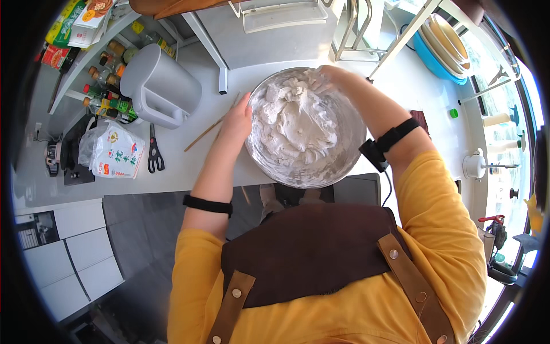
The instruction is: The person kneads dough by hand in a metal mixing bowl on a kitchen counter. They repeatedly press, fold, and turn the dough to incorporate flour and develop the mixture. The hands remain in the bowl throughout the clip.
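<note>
A large metal mixing bowl (350,150) stands at the counter's front edge, holding a mass of soft white dough (300,116), and its inner wall is smeared white. My left hand (238,118) grips the bowl's left rim. At the upper right part of the bowl is my right hand (324,81), its fingers coated in white and touching the far edge of the dough; whether they are closed on any of it I cannot tell. A pair of wooden chopsticks (204,134) lies on the counter behind my left hand.
Left on the counter are a grey plastic jug (172,86), black-handled scissors (155,155) and an opened white flour bag (116,150). Bottles (105,77) crowd the shelf. A metal-legged rack rises behind the bowl. Stacked basins (442,47) and a green cap (453,113) are at right.
</note>
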A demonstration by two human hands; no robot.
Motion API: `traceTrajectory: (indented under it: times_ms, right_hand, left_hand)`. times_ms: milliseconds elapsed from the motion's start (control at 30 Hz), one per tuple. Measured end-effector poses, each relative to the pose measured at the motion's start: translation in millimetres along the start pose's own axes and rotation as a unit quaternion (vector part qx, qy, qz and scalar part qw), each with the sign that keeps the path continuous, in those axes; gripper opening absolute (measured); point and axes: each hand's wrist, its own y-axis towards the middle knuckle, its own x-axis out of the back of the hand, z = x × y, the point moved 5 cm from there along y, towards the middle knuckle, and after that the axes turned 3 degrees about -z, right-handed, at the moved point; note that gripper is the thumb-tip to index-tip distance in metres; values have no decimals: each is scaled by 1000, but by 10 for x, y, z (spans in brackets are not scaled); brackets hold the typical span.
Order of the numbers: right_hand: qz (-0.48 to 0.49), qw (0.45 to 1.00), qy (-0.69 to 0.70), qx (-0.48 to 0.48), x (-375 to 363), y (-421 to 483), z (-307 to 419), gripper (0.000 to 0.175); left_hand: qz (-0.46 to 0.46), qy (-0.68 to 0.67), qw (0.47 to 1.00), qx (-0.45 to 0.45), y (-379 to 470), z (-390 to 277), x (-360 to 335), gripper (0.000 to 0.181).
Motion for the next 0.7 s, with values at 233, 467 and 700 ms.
traceTrajectory:
  times_ms: [233,467,700]
  right_hand:
    - [-47,998,35,23,-445,654,-89,34]
    - [-34,846,-484,221,-860,582,549,33]
    - [9,846,-494,201,-1239,244,671,37]
  left_hand:
    - [-1,3,1000,-17,179,-109,-28,38]
    - [-51,-62,996,-51,300,-70,-59,35]
    - [-64,-73,991,-87,405,-57,-62,33]
